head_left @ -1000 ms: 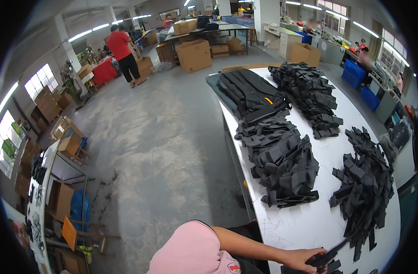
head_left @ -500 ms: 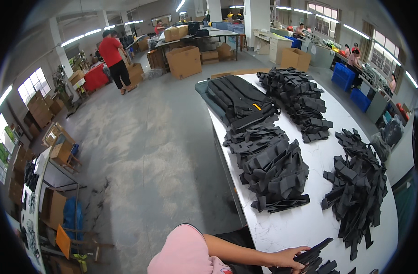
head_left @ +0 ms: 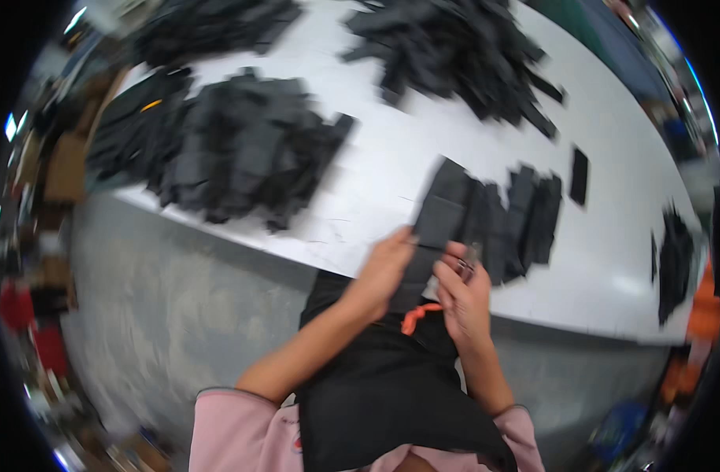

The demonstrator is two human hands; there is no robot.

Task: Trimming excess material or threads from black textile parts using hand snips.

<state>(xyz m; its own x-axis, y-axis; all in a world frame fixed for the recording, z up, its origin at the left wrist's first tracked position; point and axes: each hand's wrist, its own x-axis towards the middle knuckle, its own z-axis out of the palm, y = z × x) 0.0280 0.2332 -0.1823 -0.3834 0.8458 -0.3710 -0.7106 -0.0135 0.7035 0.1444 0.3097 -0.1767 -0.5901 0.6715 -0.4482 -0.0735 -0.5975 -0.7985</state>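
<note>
Near the front edge of the white table, my left hand (head_left: 385,271) is closed on a stack of flat black fabric strips (head_left: 440,219) at its left side. My right hand (head_left: 466,303), also closed, holds small metal thread snips (head_left: 468,261), blurred by motion, beside the same strips. Between my hands hangs a twisted orange cord (head_left: 419,317); where it is fastened cannot be made out. Just right of the held strips, more black strips (head_left: 525,216) lie side by side. A single black strip (head_left: 579,175) rests farther right.
On the white table (head_left: 360,189) there are heaps of black strips at the left (head_left: 246,149) and the far side (head_left: 454,59). Black backpacks (head_left: 128,130) lie at the left end. Another small black pile (head_left: 675,267) sits near the right end.
My view has swung down and right onto the table. Both hands now show in front of me; earlier only my left hand was visible, at the black strips. The right now holds the snips.
</note>
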